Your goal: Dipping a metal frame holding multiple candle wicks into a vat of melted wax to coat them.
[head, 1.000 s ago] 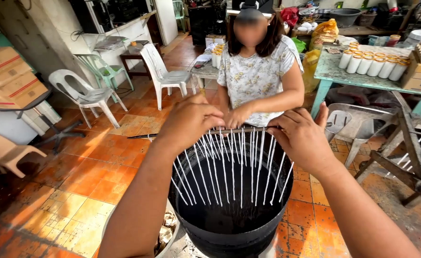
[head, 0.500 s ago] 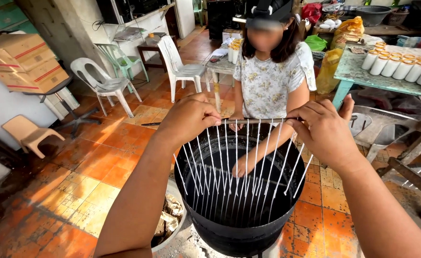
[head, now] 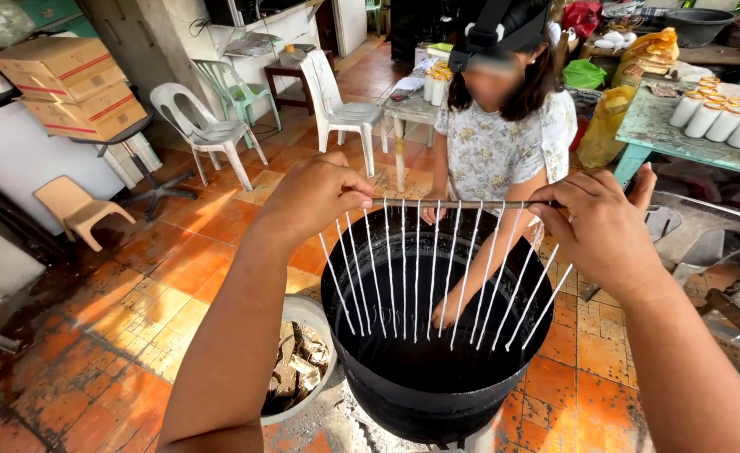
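Observation:
A thin wooden rod is held level above a big black drum of dark liquid. Several thin white wax-coated wicks hang from the rod, fanning out over the drum's mouth. My left hand pinches the rod's left end and my right hand pinches its right end. A person in a flowered shirt stands across the drum, one hand reaching down inside it behind the wicks.
A round basin of broken chunks sits on the orange tile floor left of the drum. White plastic chairs stand behind. Cardboard boxes are stacked at left. A green table with white cylinders is at right.
The rod with its wicks has risen higher above the drum, and the wicks now hang clear of the liquid. The other person's hand has gone down into the drum.

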